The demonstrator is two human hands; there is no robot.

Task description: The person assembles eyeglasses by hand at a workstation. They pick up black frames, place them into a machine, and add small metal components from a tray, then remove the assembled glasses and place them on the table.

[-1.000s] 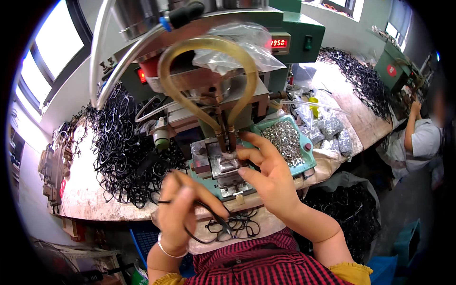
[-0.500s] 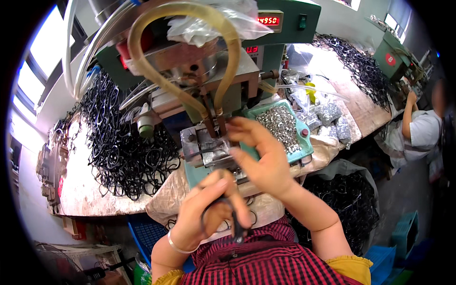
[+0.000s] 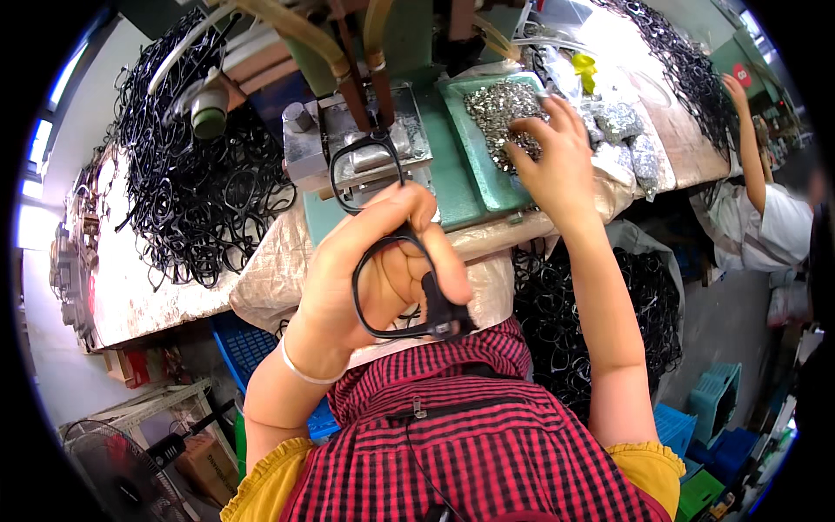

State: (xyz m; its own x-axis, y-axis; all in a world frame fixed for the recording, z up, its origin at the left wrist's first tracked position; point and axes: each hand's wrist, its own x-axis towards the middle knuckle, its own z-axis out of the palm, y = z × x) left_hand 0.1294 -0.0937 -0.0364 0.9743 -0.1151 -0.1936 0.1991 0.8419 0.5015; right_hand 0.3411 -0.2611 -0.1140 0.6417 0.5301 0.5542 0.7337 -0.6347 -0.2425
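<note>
My left hand (image 3: 374, 252) is closed on a black eyeglass frame (image 3: 358, 283) at the bridge. One rim of the frame circles in front of my palm. The other reaches forward beneath two brown electrode-like prongs (image 3: 367, 100) of a machine, over its metal fixture block (image 3: 417, 139). Whether the prongs touch the rim I cannot tell. My right hand (image 3: 561, 165) is over the green tray (image 3: 474, 165), its thumb and fingers apart at the heap of small silvery metal parts (image 3: 496, 109). Anything tiny at its fingertips cannot be made out.
Black eyeglass frames (image 3: 217, 200) are heaped on the table at left, with more in a sack (image 3: 600, 313) below right. Bags of metal parts (image 3: 617, 122) lie beyond the tray. A fan (image 3: 130, 470) stands lower left. Another person (image 3: 748, 226) works at far right.
My right hand has left the machine prongs for the tray of metal parts. My left hand has brought the eyeglass frame forward, one rim now at the prongs. The view has tilted down.
</note>
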